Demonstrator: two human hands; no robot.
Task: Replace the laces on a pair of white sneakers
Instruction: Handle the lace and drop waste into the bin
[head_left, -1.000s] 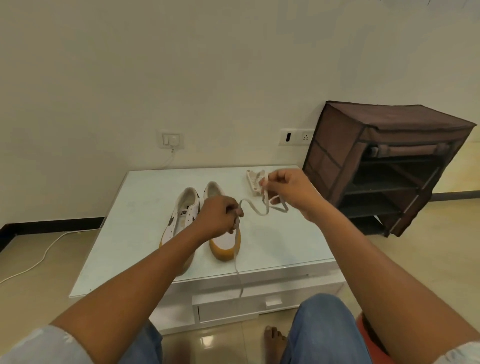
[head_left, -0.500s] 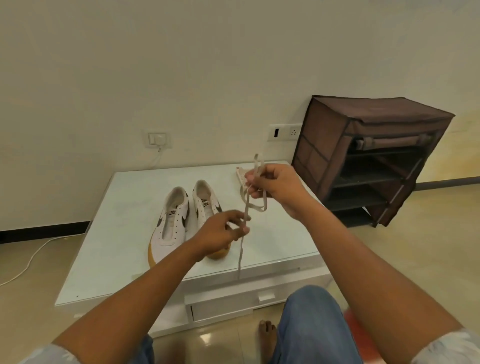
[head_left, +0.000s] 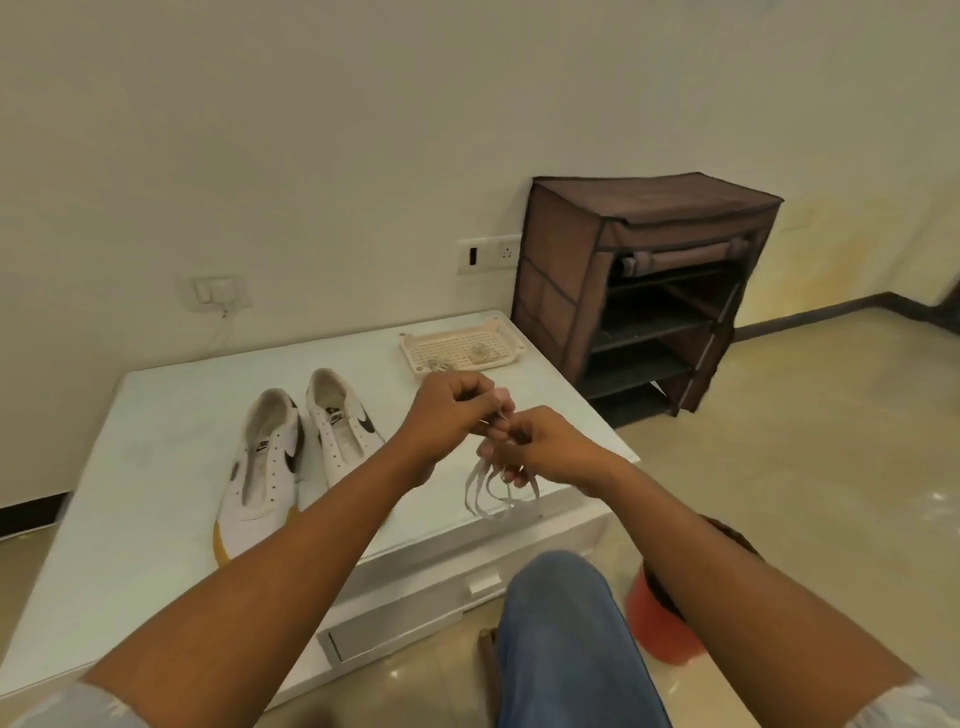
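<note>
White table (head_left: 156, 467), lace (head_left: 488, 493) looped, hanging below right hand (head_left: 540, 447)

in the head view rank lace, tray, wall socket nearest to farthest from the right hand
1. lace: held in the right hand, loops hanging below.
2. tray: on the table, beyond the hand.
3. wall socket: on the wall behind the tray.
</note>
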